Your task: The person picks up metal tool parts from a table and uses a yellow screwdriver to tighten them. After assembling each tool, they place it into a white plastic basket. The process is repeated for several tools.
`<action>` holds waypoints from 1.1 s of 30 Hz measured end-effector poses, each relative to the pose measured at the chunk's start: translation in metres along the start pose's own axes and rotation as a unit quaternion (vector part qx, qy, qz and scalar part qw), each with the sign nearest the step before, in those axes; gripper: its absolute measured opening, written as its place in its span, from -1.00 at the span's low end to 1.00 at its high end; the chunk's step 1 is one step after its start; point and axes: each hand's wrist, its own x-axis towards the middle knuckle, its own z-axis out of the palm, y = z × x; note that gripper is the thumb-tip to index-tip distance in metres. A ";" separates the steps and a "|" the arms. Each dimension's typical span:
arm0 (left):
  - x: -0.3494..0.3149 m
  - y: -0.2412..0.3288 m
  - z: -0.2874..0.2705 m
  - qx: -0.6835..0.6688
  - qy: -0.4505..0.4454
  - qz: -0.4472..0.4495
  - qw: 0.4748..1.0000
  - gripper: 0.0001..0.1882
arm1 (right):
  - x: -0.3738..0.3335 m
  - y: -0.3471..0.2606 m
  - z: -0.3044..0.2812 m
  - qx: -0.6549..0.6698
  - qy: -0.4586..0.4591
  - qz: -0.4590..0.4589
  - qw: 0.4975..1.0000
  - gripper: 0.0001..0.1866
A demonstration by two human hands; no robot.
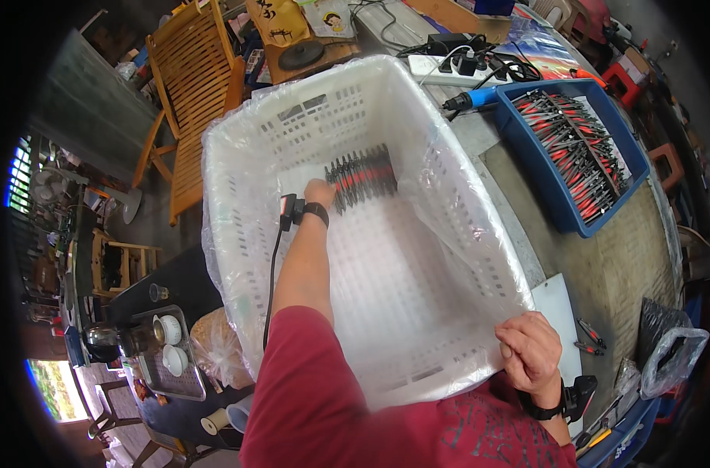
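Observation:
Deep in a white slotted crate (468,183), lined with clear plastic, my left hand (320,193) touches the near-left end of a row of black-and-red pen-shaped pieces (362,178). Its fingers look closed, but their tips are hidden behind the hand. The pieces lie side by side on the crate's white bottom. At the crate's near right corner, my right hand (531,349) rests by the plastic-covered rim with its fingers curled and pressed together. Whatever it may pinch is too small to make out. Both wrists wear black straps with small devices.
A blue bin (561,210) of similar red-and-black pieces stands on the table at the right. Two loose ones (591,335) lie closer by. A power strip (448,72) with cables sits behind the crate; a wooden folding chair (187,93) stands left. A tray (171,374) holds white cups.

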 end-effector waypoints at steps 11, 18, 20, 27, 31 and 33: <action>-0.001 0.003 -0.011 0.062 -0.007 0.009 0.998 -0.63 | 0.000 0.000 0.004 -0.031 -0.026 0.014 0.999 -0.79; -0.002 0.001 -0.011 -0.020 0.024 0.022 0.999 -0.75 | -0.001 0.000 0.004 -0.029 -0.023 0.012 0.999 -0.79; 0.000 -0.001 -0.013 -0.017 0.002 0.027 0.999 -0.76 | -0.001 0.000 0.004 -0.028 -0.022 0.011 0.999 -0.79; 0.016 -0.016 -0.003 0.005 0.001 0.018 1.000 -0.79 | -0.002 0.000 0.004 -0.032 -0.026 0.015 0.999 -0.79; 0.018 -0.020 0.007 0.000 0.058 0.049 0.997 -0.78 | -0.003 0.000 0.004 -0.034 -0.026 0.014 0.999 -0.79; 0.011 -0.016 0.010 0.006 0.096 0.039 0.995 -0.78 | -0.003 0.001 0.004 -0.035 -0.026 0.015 0.999 -0.79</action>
